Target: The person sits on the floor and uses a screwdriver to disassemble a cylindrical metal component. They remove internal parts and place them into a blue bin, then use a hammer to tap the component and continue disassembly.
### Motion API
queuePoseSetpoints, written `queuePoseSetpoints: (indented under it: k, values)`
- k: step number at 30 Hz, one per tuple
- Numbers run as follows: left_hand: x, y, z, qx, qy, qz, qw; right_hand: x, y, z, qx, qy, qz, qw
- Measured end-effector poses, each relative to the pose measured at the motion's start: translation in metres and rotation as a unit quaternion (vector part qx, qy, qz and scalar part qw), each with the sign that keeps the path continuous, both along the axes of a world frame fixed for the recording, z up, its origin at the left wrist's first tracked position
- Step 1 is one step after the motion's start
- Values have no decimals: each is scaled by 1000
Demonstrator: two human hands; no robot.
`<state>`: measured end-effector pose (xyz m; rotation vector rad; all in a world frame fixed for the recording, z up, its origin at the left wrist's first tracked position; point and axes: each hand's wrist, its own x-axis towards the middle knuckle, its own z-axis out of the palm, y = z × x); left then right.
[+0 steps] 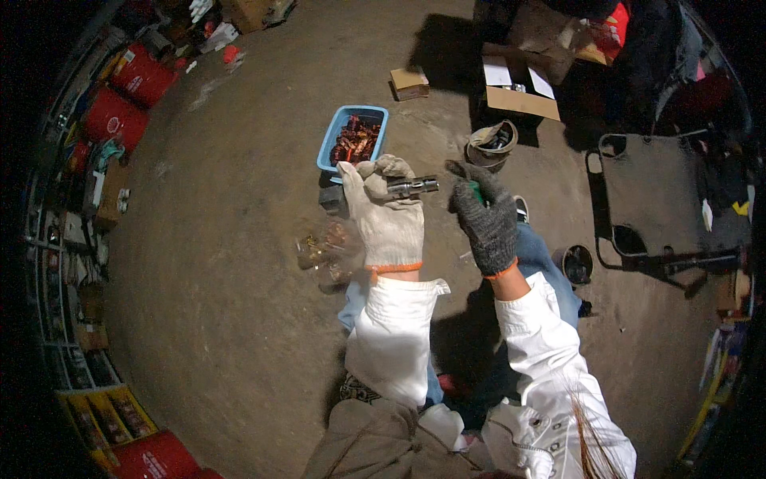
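My left hand (pixel 387 219), in a pale work glove with an orange cuff, is closed around a shiny metal cylinder (pixel 415 188). The cylinder's stepped end points toward my other hand. To the right, my right hand (pixel 487 223) wears a dark grey glove. Its curled fingers grip a small green object (pixel 476 190), mostly hidden by the glove, so its kind does not show. Just beyond my left hand stands a blue plastic basket (pixel 325 145) filled with copper-coloured metal parts (pixel 356 140). Beside my left wrist lies a clear plastic bag (pixel 329 243) with brass-coloured pieces.
A bucket (pixel 488 152) with dark items stands beyond my right hand. Farther off are an open cardboard box (pixel 523 102) and a small carton (pixel 409 84). At right stands a dark folding chair (pixel 658 191), near a round container (pixel 578 263). Red drums (pixel 116 116) and shelves line the left.
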<state>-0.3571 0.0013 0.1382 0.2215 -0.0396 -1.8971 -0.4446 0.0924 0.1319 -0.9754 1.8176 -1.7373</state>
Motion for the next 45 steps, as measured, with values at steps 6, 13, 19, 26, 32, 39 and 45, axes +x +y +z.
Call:
queuePoseSetpoints:
  k: [6, 13, 19, 26, 32, 39, 45]
  values:
    - [-12, 12, 8, -102, -4, -53, 993, 1, 1, 8, 11, -76, 45, 996]
    - [-10, 20, 13, -109, -70, 33, 991, 11, 3, -2, -84, -256, 106, 957]
    - [-11, 17, 15, -129, -10, 23, 991, 11, 2, -10, -95, -280, 105, 949]
    - [18, -10, 12, -96, -35, 106, 989, 17, 1, -8, -41, 30, 26, 998]
    - [38, -22, 18, 11, -66, 175, 982, 33, 12, -14, -77, 247, 56, 964]
    - [43, -23, 16, -20, -47, 159, 986, 40, 12, -20, -53, 389, 56, 918]
    - [40, -16, 19, -33, -70, 154, 985, 45, 10, -18, -32, 382, 40, 923]
